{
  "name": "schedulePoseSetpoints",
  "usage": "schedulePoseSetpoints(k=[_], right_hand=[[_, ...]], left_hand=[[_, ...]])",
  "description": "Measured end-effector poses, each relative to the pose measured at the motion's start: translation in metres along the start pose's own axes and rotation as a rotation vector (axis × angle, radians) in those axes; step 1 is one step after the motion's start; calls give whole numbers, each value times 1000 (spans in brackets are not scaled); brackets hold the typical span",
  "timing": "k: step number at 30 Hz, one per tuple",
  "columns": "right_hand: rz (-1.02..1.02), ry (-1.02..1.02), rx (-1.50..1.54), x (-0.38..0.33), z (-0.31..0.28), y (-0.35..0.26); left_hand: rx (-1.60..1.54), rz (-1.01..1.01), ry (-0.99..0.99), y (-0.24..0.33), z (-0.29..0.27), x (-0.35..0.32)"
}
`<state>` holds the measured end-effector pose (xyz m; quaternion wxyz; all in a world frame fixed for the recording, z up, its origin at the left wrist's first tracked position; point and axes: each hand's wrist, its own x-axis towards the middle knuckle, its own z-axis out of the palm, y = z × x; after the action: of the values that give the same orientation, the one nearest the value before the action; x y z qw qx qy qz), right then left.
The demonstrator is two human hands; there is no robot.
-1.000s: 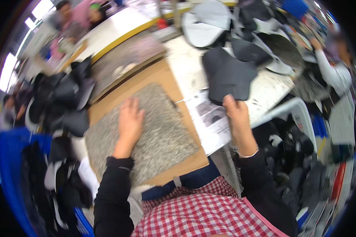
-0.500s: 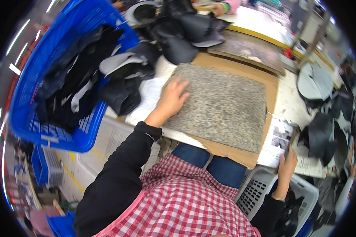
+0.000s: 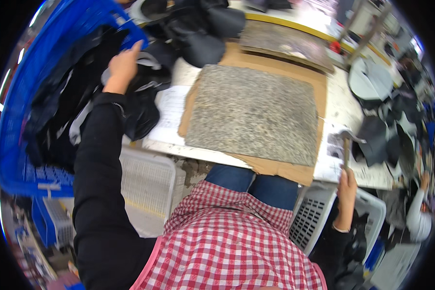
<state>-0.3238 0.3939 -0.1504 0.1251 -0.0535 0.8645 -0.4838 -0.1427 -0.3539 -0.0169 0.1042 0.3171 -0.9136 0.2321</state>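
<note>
My right hand (image 3: 347, 186) is closed round the wooden handle of a hammer (image 3: 346, 149). The metal head points away from me, over printed sheets at the table's right edge. On the left, my left hand (image 3: 123, 68) reaches over a heap of black and grey leather-like pieces (image 3: 142, 113), beside the rim of a blue basket (image 3: 58, 21). Its index finger stretches out, and I see nothing held in it; the other fingers show only in part. Between my hands, a speckled grey slab (image 3: 253, 113) lies flat on brown cardboard (image 3: 299, 175).
More dark pieces (image 3: 198, 46) lie beyond the slab, near a worn wooden board (image 3: 285, 43). Grey and black pieces (image 3: 372, 140) cover the right side. Below the table stand a grey crate (image 3: 314, 217) and a pale crate (image 3: 145, 193). A person's arm (image 3: 419, 212) shows far right.
My left hand has left the slab and moved left and away to the dark pieces by the blue basket. The hammer in my right hand now shows plainly, raised from the sheets' edge.
</note>
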Motion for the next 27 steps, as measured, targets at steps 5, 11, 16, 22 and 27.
schedulePoseSetpoints(k=[5,11,16,22,27], right_hand=[[80,-219,281,-46,30,-75],[-100,-318,375,-63,69,-119],[-340,-240,-26,-61,113,-127],[-526,-173,-305,-73,151,-102],[-564,-116,-360,-78,165,-82]], left_hand=[[-31,285,431,17,-57,37],[-260,876,694,127,-99,-86],[-430,1175,-370,168,-122,-170],[-719,797,311,189,-119,-131],[-395,640,127,209,-100,-118]])
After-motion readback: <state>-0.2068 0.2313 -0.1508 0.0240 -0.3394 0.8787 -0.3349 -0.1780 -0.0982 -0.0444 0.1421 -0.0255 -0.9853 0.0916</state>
